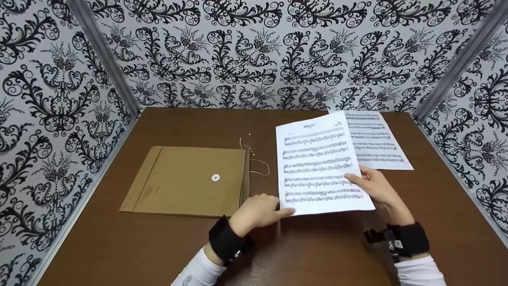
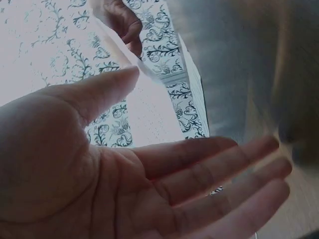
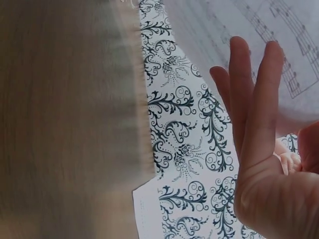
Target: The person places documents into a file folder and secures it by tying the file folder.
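A sheet of piano music (image 1: pixel 319 167) is held up, tilted toward me, over the right half of the table. My right hand (image 1: pixel 377 188) pinches its lower right edge, thumb on the printed face and fingers behind. In the right wrist view, long fingers (image 3: pixel 259 94) spread against the back of the sheet (image 3: pixel 294 59). My left hand (image 1: pixel 260 210) is at the lower left corner, thumb lying over it. The left wrist view shows that hand's fingers (image 2: pixel 199 174) extended, with a wide gap to the thumb and the bright sheet (image 2: pixel 152 109) beyond.
Left of the sheet lies a brown paper document envelope (image 1: pixel 190 182) with a white button and a loose string (image 1: pixel 262 167). More sheet music (image 1: pixel 375 139) lies at the back right, partly covered by the held sheet. Patterned walls (image 1: pixel 254 51) enclose the brown table (image 1: pixel 317 250).
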Demonstrator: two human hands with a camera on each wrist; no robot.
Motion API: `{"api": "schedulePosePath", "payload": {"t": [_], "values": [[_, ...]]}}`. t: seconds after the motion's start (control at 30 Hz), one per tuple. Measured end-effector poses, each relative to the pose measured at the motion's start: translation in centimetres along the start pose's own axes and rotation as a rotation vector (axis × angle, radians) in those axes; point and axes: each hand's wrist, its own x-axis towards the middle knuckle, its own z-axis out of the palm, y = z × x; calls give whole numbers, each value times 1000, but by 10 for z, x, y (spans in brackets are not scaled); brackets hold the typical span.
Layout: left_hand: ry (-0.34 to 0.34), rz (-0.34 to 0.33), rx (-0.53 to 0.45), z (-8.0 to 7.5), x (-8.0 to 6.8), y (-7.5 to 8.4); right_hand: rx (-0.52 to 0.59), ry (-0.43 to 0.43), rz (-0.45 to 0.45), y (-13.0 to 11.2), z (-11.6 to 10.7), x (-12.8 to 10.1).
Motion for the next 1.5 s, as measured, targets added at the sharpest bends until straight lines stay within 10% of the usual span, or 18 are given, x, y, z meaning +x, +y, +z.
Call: {"api": "schedulePosePath", "payload": {"t": [0.73, 1.5], "values": [[262, 34, -318, -14, 10, -15, 57, 14, -21, 1, 16, 4], [263, 177, -702, -34, 16, -45, 147, -41, -99, -5, 59, 6]]}}
